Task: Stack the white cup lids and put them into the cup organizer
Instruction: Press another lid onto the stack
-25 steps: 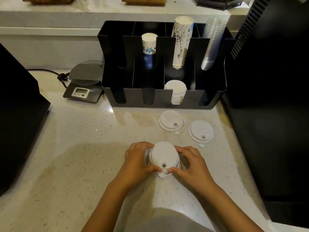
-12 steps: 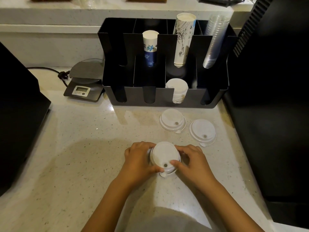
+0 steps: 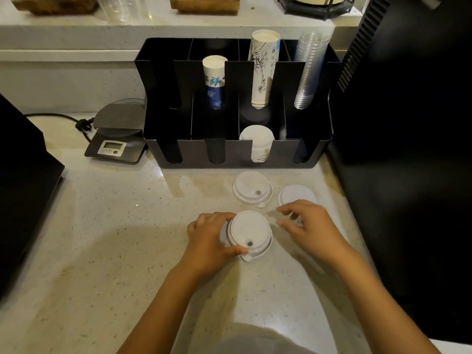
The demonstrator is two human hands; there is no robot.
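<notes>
A small stack of white cup lids rests on the counter, and my left hand grips its left side with thumb and fingers. My right hand hovers to the right of the stack, fingers spread, holding nothing, over the near edge of a single white lid. Another white lid lies flat just behind the stack. The black cup organizer stands at the back; a stack of white lids sits in its third front slot.
Paper cup stacks and clear plastic cups fill the organizer's rear slots. A small digital scale with a cord sits to its left. Dark appliances flank the counter on the left and right.
My right hand has let go of the lid stack and moved right and back toward the rightmost loose lid. My left hand stays on the stack.
</notes>
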